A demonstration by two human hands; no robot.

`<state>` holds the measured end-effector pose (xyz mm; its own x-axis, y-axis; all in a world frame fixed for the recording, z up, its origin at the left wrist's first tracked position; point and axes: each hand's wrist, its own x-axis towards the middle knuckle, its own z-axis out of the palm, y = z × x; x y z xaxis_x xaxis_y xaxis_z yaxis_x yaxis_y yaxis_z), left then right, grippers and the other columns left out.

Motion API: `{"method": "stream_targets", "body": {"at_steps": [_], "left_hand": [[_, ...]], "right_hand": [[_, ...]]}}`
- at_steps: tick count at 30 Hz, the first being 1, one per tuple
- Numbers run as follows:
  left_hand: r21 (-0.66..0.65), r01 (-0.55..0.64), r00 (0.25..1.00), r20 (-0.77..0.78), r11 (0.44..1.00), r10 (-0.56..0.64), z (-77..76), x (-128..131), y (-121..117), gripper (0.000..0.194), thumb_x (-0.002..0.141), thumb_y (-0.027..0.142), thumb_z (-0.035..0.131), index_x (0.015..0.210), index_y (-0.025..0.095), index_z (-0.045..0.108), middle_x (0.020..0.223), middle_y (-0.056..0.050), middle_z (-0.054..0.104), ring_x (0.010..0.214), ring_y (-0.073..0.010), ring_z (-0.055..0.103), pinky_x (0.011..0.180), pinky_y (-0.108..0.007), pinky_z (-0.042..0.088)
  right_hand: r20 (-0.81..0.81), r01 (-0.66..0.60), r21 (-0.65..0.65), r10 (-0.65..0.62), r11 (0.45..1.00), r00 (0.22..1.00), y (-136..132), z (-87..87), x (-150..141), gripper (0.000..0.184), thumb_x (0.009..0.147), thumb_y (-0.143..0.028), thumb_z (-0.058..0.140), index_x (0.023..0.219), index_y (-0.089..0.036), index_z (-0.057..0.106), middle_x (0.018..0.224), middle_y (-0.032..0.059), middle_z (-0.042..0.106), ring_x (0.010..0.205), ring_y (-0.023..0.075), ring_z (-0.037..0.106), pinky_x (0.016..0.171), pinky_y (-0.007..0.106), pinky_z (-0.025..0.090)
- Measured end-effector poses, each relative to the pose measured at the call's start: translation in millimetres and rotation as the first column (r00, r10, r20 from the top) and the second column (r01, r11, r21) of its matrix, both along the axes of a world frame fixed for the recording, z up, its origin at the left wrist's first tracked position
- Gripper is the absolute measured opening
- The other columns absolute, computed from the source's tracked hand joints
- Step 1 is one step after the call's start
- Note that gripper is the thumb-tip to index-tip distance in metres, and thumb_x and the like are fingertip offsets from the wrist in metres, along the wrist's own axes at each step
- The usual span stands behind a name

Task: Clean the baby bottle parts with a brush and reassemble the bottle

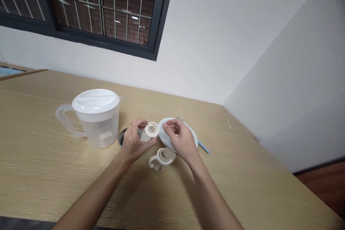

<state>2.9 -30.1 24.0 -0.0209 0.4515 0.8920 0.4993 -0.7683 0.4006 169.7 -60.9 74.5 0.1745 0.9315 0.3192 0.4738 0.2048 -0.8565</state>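
Note:
My left hand (pixel 133 138) grips a small round white lid-like piece (pixel 152 129) by its edge. Its face, with a brownish ringed centre, is turned toward me. My right hand (pixel 181 138) is closed in a pinch above a white plate (pixel 192 138); anything between its fingertips is too small or hidden to make out. Just below and between the hands stands a small clear pot (pixel 165 156) with a pale rim and curled handle, its top uncovered. Behind my left hand, a dark-rimmed round metal dish (pixel 121 138) shows only in part.
A clear plastic pitcher (pixel 99 125) with a white lid stands left of my hands, its handle pointing left. A blue stick (pixel 203 147) lies beside the plate's right side. Farther right is a thin pale strip (pixel 229 124). The wooden table (pixel 67 172) meets a white wall behind.

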Motion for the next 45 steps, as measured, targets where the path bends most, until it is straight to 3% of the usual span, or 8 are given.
{"method": "stream_targets", "body": {"at_steps": [6, 10, 14, 22, 28, 36, 40, 45], "left_hand": [[-0.065, 0.012, 0.999, 0.042, 0.998, -0.009, -0.8, 0, 1, 0.053, 0.066, 0.025, 0.081, 0.109, 0.019, 0.052, 0.095, -0.005, 0.065, 0.080, -0.0165, 0.067, 0.072, -0.030, 0.058], [-0.077, 0.039, 0.997, 0.069, 0.996, -0.034, -3.4, 1, 1, 0.053, 0.066, 0.026, 0.082, 0.109, 0.019, 0.052, 0.096, -0.005, 0.064, 0.082, -0.0172, 0.067, 0.073, -0.032, 0.059], [-0.149, 0.176, 0.972, 0.181, 0.973, -0.148, -4.7, 2, -1, 0.058, 0.064, 0.026, 0.085, 0.111, 0.020, 0.052, 0.102, -0.007, 0.064, 0.091, -0.0197, 0.068, 0.081, -0.036, 0.059], [-0.172, 0.639, 0.700, 0.535, 0.750, -0.473, 5.3, 8, -8, 0.068, 0.057, 0.019, 0.090, 0.111, 0.022, 0.048, 0.105, -0.008, 0.070, 0.104, -0.0233, 0.068, 0.093, -0.041, 0.056], [-0.198, 0.642, 0.722, 0.480, 0.740, -0.498, 5.3, 7, -10, 0.063, 0.061, 0.019, 0.089, 0.112, 0.022, 0.052, 0.112, -0.010, 0.070, 0.111, -0.0252, 0.065, 0.099, -0.044, 0.050], [-0.453, 0.577, 0.811, 0.218, 0.680, -0.543, 10.0, -6, -5, 0.103, 0.050, 0.039, 0.093, 0.137, 0.025, 0.040, 0.140, -0.018, 0.051, 0.119, -0.0301, 0.058, 0.097, -0.043, 0.050], [-0.664, 0.481, 0.778, 0.024, 0.572, -0.627, 12.5, -12, -7, 0.108, 0.049, 0.045, 0.091, 0.141, 0.027, 0.038, 0.129, -0.012, 0.059, 0.118, -0.0286, 0.059, 0.101, -0.044, 0.047], [-0.770, 0.432, 0.710, -0.032, 0.470, -0.704, -0.6, -5, -10, 0.117, 0.047, 0.051, 0.089, 0.146, 0.026, 0.033, 0.129, -0.011, 0.058, 0.120, -0.0303, 0.056, 0.101, -0.044, 0.046]], "right_hand": [[0.101, 0.076, 0.042, -0.080, 0.996, 0.992, 16, -8.4, 33, 0.027, 0.087, -0.043, 0.049, 0.087, -0.019, 0.062, 0.093, 0.0071, 0.067, 0.082, 0.0195, 0.061, 0.076, 0.033, 0.045], [0.069, -0.029, 0.211, 0.014, 0.977, 0.998, 16, -12.1, 39, 0.018, 0.082, -0.025, 0.046, 0.071, -0.021, 0.060, 0.106, 0.0072, 0.063, 0.102, 0.0206, 0.058, 0.089, 0.035, 0.042], [-0.124, -0.185, 0.110, 0.199, 0.976, 0.972, 12, -7.6, 32, 0.028, 0.090, -0.037, 0.043, 0.082, -0.021, 0.065, 0.101, 0.0066, 0.067, 0.102, 0.0215, 0.059, 0.092, 0.036, 0.041], [-0.597, -0.703, -0.046, 0.545, 0.710, 0.589, 1, -0.5, 10, 0.036, 0.091, -0.050, 0.057, 0.106, -0.020, 0.067, 0.101, 0.0067, 0.067, 0.092, 0.0192, 0.061, 0.090, 0.034, 0.046], [-0.625, -0.707, -0.018, 0.544, 0.707, 0.560, -3, 1.1, 6, 0.034, 0.088, -0.049, 0.061, 0.093, -0.017, 0.066, 0.085, 0.0041, 0.062, 0.077, 0.0152, 0.057, 0.082, 0.031, 0.047], [-0.122, -0.401, -0.104, 0.389, 0.910, 0.913, -16, 28.1, 41, 0.036, 0.082, -0.047, 0.066, 0.108, -0.021, 0.065, 0.107, 0.0069, 0.067, 0.095, 0.0203, 0.063, 0.080, 0.031, 0.050], [0.244, -0.319, -0.114, 0.338, 0.941, 0.909, -40, 48.4, 49, 0.034, 0.082, -0.040, 0.068, 0.112, -0.024, 0.064, 0.107, 0.0051, 0.068, 0.097, 0.0204, 0.063, 0.085, 0.032, 0.049], [0.583, -0.298, -0.245, 0.385, 0.923, 0.715, -57, 52.8, 33, 0.030, 0.085, -0.034, 0.065, 0.114, -0.031, 0.066, 0.108, 0.0025, 0.067, 0.100, 0.0216, 0.061, 0.083, 0.032, 0.046]]}}
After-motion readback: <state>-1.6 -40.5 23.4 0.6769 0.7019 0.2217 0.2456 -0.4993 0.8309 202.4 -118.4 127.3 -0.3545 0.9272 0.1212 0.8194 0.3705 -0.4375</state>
